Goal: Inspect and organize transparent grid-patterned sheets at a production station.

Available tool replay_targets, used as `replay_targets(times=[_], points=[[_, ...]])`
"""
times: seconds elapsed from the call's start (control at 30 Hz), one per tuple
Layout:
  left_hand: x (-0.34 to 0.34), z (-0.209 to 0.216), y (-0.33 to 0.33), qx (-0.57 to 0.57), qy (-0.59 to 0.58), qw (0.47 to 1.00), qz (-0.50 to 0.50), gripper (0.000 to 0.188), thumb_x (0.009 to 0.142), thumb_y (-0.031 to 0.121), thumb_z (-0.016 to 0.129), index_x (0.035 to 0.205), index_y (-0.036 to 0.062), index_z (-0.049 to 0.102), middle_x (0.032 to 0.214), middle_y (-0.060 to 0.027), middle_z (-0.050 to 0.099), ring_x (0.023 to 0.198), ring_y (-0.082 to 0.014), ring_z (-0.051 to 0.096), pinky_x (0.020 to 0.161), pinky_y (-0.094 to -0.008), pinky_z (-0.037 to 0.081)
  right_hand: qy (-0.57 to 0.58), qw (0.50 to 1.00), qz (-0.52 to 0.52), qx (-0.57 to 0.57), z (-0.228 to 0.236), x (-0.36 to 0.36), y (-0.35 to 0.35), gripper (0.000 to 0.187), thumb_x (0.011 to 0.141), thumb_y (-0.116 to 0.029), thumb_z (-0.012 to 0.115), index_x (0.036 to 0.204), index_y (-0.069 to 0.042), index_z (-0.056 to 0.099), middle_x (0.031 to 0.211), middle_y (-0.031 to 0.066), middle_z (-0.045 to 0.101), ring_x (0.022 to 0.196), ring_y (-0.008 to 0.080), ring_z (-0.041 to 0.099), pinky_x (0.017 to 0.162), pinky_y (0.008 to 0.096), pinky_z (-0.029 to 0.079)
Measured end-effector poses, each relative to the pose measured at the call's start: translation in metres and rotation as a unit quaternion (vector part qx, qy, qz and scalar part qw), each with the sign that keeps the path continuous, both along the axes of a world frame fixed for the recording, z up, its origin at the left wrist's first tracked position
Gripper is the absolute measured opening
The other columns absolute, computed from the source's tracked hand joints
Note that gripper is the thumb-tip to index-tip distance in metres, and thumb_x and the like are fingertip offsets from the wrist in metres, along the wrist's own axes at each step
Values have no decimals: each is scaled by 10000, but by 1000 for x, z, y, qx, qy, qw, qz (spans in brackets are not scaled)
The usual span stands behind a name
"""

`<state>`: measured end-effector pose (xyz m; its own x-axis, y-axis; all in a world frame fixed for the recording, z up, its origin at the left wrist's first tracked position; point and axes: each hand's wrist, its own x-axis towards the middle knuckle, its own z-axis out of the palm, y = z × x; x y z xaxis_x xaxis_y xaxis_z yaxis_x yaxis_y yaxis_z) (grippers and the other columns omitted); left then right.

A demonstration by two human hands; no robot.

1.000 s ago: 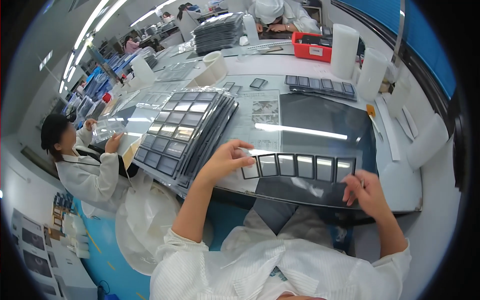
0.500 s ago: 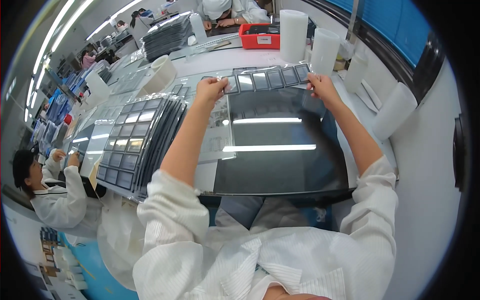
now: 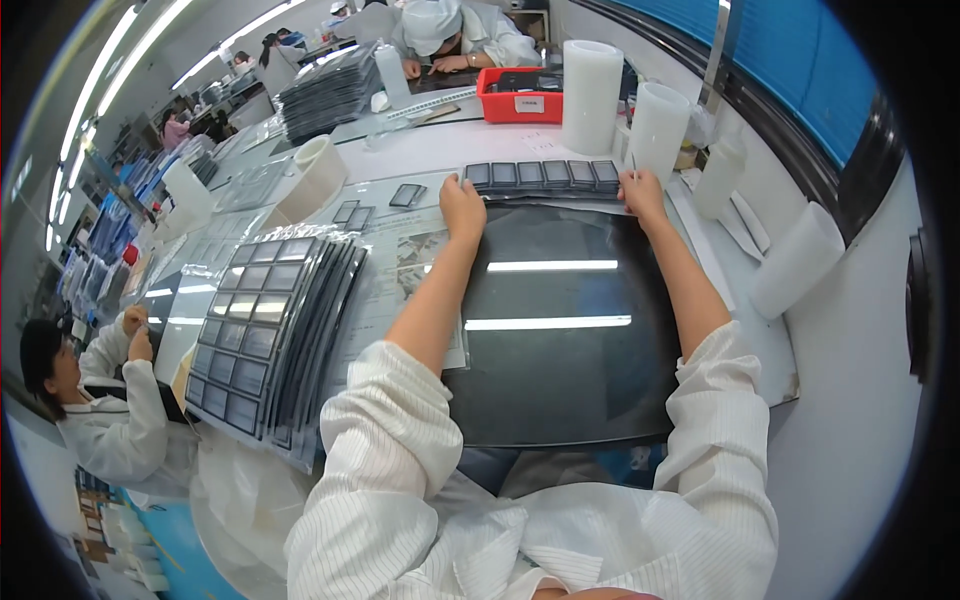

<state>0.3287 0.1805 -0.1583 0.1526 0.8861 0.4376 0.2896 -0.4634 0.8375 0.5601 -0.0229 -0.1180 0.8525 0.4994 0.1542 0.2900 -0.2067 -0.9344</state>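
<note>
A strip of small dark-framed grey panes lies across the table just beyond the far edge of a dark glossy sheet. My left hand is closed at the strip's left end, the fingertips partly hidden behind the hand. At the right end, my right hand pinches the corner between thumb and fingers. The strip looks level, apparently resting on or against similar framed strips. Two bright light reflections cross the dark sheet below my wrists.
Left of my arm stands a leaning stack of framed pane sheets in clear film. A few loose panes lie beyond it. White rolls, a red bin and a bottle stand farther back. Co-workers sit at left and across.
Both hands have lowered the strip from a tilted, raised position to lie level beyond the dark sheet. My left hand has moved right, and my head view has shifted slightly.
</note>
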Motion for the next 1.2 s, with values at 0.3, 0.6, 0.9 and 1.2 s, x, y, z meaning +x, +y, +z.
replay_targets(times=[0.3, 0.6, 0.9, 1.2], points=[[-5, 9, -11, 95, 32, 994, -50, 338, 891, 143, 459, 1130, -90, 509, 1085, -293, 566, 1033, -428, 533, 888, -458, 418, -135, 987, -86, -28, -25, 16, 8, 368, 822, -275, 569, 1017, 35, 604, 786, 158, 642, 687, 271, 617, 624, 372, 485], [-31, 6, 16, 276, 2, 960, 43, 283, 760, -7, 446, 1029, -76, 497, 1076, -279, 494, 1004, -432, 480, 895, -475, 386, -389, 920, -45, 10, -12, -46, 31, 298, 835, -289, 593, 1009, -47, 582, 897, 210, 638, 854, 401, 599, 728, 441, 466], [-24, -1, -23, 84, -41, 996, -3, 250, 733, -7, 509, 983, 4, 510, 1022, -203, 495, 975, -375, 490, 857, -436, 406, -399, 916, 21, -19, -15, -35, 2, 224, 823, -233, 630, 784, -23, 564, 663, 166, 565, 638, 328, 565, 596, 408, 430], [-66, 10, -90, -14, -160, 987, -34, 174, 766, 74, 587, 709, 54, 424, 588, -40, 417, 546, -146, 427, 512, -305, 375, -417, 886, 196, -61, 0, -76, 3, 205, 802, -223, 641, 856, -33, 588, 705, 200, 611, 686, 373, 607, 593, 418, 461]])
